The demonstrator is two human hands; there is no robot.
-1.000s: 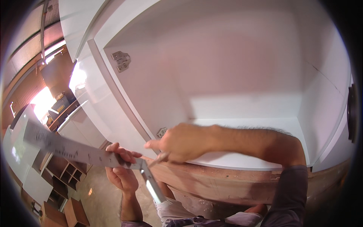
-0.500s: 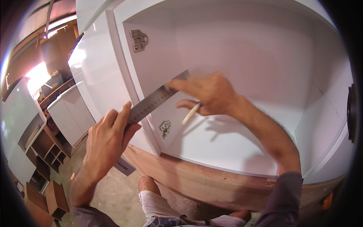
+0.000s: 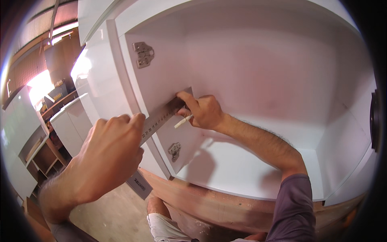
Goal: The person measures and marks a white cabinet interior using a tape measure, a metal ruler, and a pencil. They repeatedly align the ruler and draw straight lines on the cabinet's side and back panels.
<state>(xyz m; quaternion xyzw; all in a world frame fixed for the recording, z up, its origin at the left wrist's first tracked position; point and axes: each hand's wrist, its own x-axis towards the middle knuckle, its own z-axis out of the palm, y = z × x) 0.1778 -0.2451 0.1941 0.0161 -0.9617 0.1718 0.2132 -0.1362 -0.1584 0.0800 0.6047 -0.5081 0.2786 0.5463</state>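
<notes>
A long metal ruler [image 3: 155,123] slants across the left inner side of a white cabinet [image 3: 258,80], its marked face toward me. My left hand [image 3: 111,155] is closed round its lower part, and the plain end sticks out below the fist. Near the ruler's upper end, my right hand [image 3: 205,111] pinches it between thumb and forefinger. A short pale stick [image 3: 182,122] pokes out between the right hand's fingers; its kind is unclear. Two metal hinge plates, an upper one [image 3: 143,55] and a lower one [image 3: 174,151], are fixed to the cabinet's side.
A white panel [image 3: 98,76] stands left of the opening. Below the cabinet runs a wooden base [image 3: 225,205]. Further left are other white cabinets [image 3: 66,125] and open brown shelving [image 3: 46,157]. A dark round object [image 3: 375,121] sits at the right edge.
Both hands have shifted with the ruler; its upper end has moved down and left, nearer the cabinet's side. My left hand has turned and looks larger. The view has shifted slightly.
</notes>
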